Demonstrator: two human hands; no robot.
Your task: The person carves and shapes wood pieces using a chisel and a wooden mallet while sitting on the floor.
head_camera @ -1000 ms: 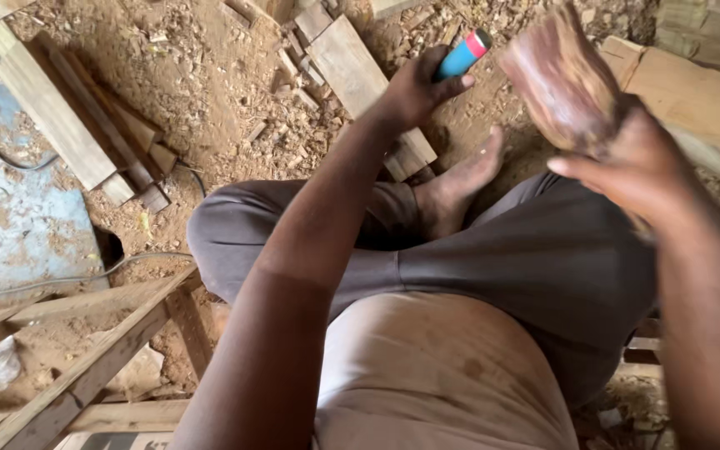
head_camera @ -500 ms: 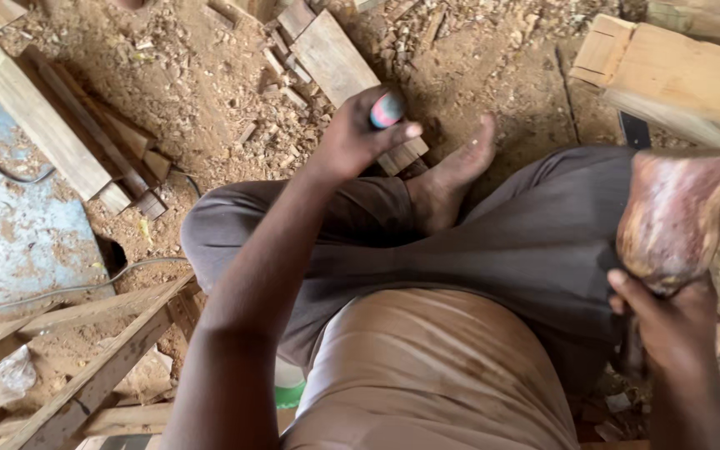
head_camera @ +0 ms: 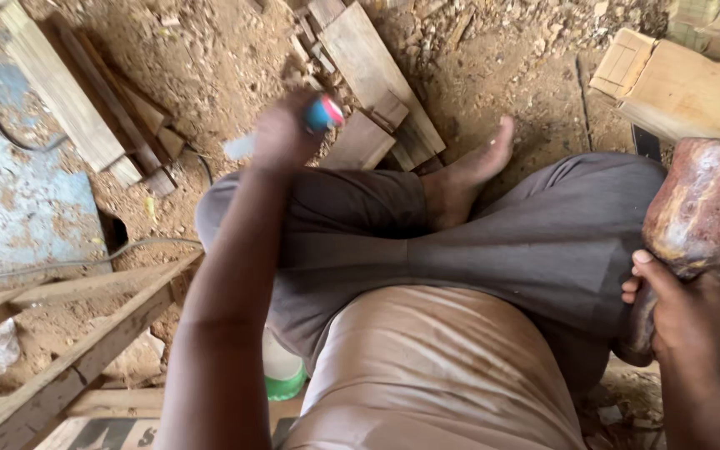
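The person sits cross-legged on a dirt floor strewn with chips, grey trousers (head_camera: 493,250) filling the middle of the view and a bare foot (head_camera: 468,179) resting on the ground ahead.

The left hand (head_camera: 281,137) is raised in front of the left knee, fingers curled tight around a tool (head_camera: 324,113) whose blue-and-red handle end sticks out on the thumb side; a pale, blurred tip shows on the other side of the fist — too smeared to tell its shape. The fist is closed fully on the handle.

The right hand (head_camera: 681,312) is low at the right edge, beside the right thigh. It grips a reddish-brown carved wood piece (head_camera: 702,208) from below, thumb pressed against the near face and fingers wrapped behind it. The piece stands roughly upright, its top tilted a little outward, glossy and streaked light and dark.

Beyond the foot lie flat planks (head_camera: 377,75), overlapping. A pale block (head_camera: 685,92) sits at the upper right, just behind the wood piece. Darker slats (head_camera: 102,108) lie at upper left, near a worn blue sheet (head_camera: 18,208) crossed by a cable. A wooden frame (head_camera: 85,358) runs diagonally at lower left, and a green-and-white cup (head_camera: 281,371) stands under the left arm.
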